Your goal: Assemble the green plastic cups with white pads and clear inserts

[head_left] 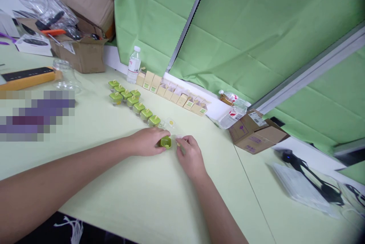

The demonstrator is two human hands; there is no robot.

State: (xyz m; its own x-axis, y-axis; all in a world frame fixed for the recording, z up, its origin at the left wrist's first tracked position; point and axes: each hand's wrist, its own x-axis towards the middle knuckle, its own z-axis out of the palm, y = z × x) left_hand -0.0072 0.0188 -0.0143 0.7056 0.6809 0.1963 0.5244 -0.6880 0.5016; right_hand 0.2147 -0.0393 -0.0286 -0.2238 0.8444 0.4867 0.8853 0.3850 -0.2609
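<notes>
My left hand (148,142) is closed around a small green cap (165,142), whose hollow side faces me. Just to its right, the fingers of my right hand (190,154) are pinched on a small pale piece, too small to name. A clear little container (170,123) with a yellow spot sits beyond my hands. From there a row of small clear jars with green lids (146,114) runs away to the left, each lid topped by a pale loop. A few more such jars (116,97) stand at the far end.
Small open cartons (169,93) line the table's back edge, beside an upright water bottle (134,65). Lying bottles (232,116) and a cardboard box (256,131) are at right. A clear jar (65,75), power strip (28,77) and filled box (85,55) are at left.
</notes>
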